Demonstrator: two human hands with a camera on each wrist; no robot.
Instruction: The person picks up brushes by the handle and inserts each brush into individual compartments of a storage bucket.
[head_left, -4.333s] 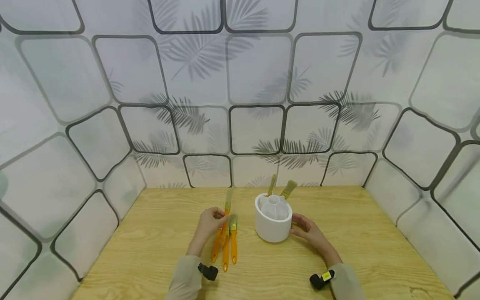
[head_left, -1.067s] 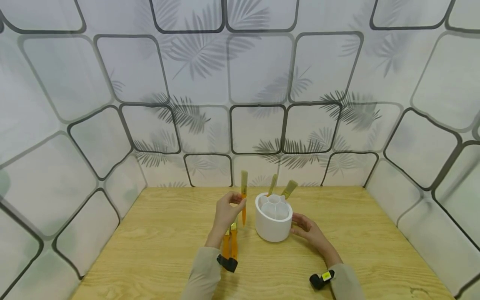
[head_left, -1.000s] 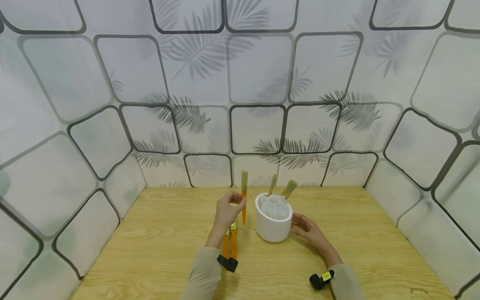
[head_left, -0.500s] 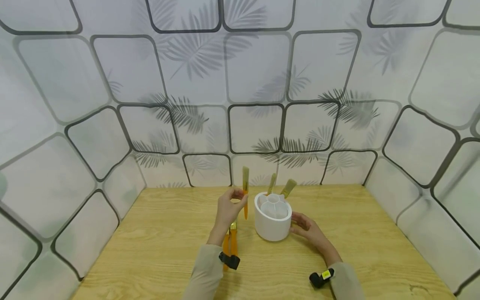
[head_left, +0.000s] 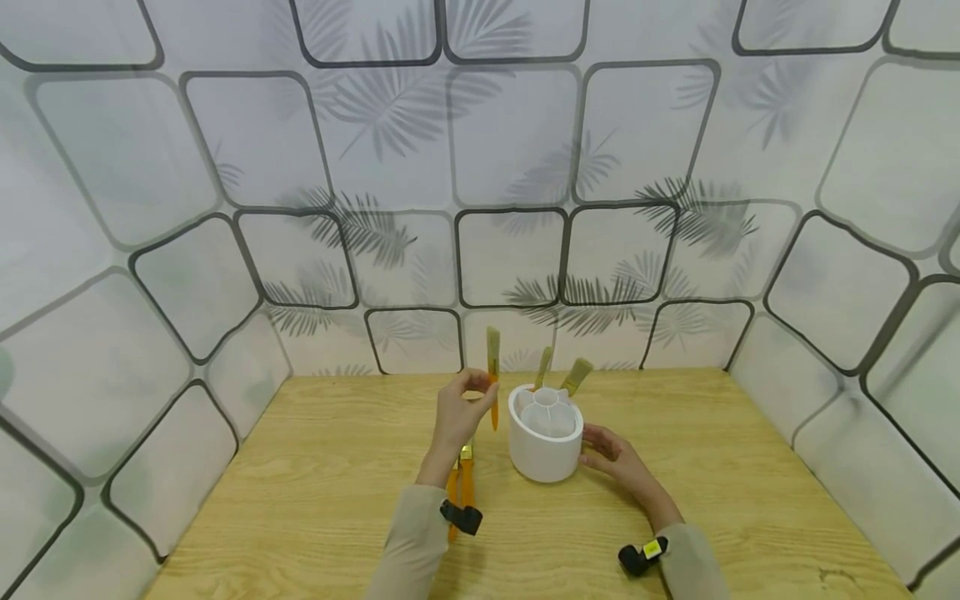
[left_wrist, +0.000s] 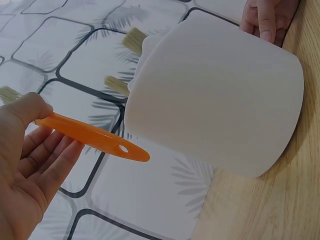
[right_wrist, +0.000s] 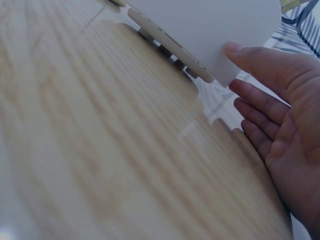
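Note:
My left hand (head_left: 456, 417) pinches a paintbrush (head_left: 493, 358) between thumb and fingers, bristles up, just left of a white round desk organizer (head_left: 545, 456) with a slanted top and inner compartments. In the left wrist view the brush's orange handle (left_wrist: 95, 137) is bare below the fingers, its tip pointing toward the organizer wall. Two other paintbrushes stand at the organizer's back, bristles up, one narrow (head_left: 543, 367) and one wider (head_left: 577, 375). My right hand (head_left: 622, 467) rests against the organizer's right side; its thumb (right_wrist: 245, 55) touches the wall, fingers loosely extended.
More orange-handled paintbrushes (head_left: 467, 479) lie on the wooden table (head_left: 322, 500), partly hidden under my left forearm. Patterned fabric walls (head_left: 517, 250) enclose the back and both sides of the table. A small black camera sits on each wrist.
My left hand has lifted a paintbrush off the pile and carried it right and upward, lately rising slightly beside the organizer. The right hand and organizer stay in place.

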